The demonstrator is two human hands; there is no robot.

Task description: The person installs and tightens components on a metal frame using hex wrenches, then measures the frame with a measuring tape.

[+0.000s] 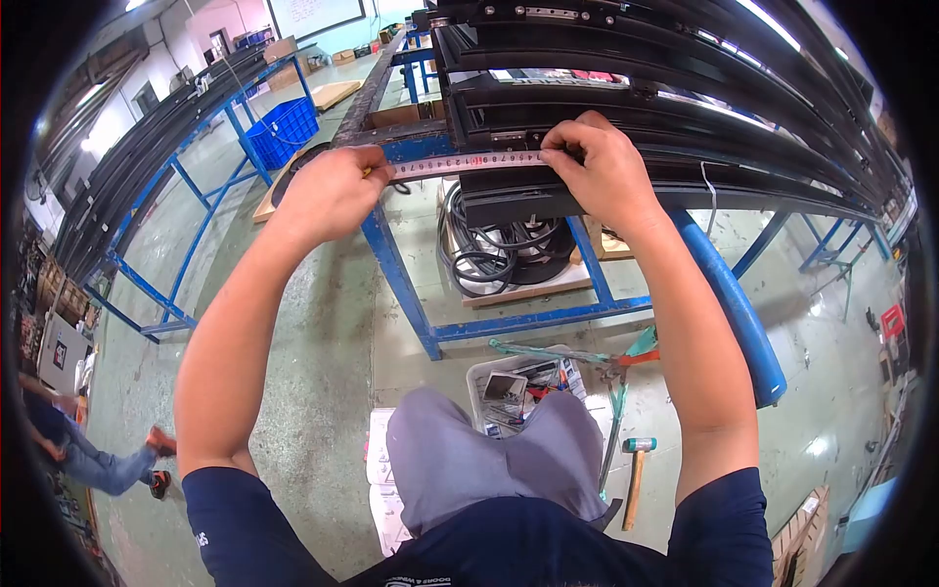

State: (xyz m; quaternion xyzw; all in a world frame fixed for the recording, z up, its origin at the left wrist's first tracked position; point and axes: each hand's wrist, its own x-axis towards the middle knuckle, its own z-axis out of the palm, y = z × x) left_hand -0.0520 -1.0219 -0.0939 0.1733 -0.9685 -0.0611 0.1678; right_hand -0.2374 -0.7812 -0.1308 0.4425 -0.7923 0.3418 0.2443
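A white tape measure (468, 162) with black and red numbers is stretched level between my two hands. My left hand (331, 194) is closed around one end of it, with a small yellow bit showing at the fingers; the rest of what it grips is hidden. At the other end, my right hand (604, 174) pinches the blade between thumb and fingers. Just below the tape runs a black metal profile (528, 203), its cut end under the strip. More long black profiles (567, 49) lie stacked behind it on a blue steel frame (403, 279).
Coiled black hoses (489, 245) lie beneath the frame. A tool bin (476, 377), a hammer (636, 484) and a blue padded tube (734, 303) are near my legs. A blue crate (284, 132) stands left of the frame. Another person (88, 450) is at far left.
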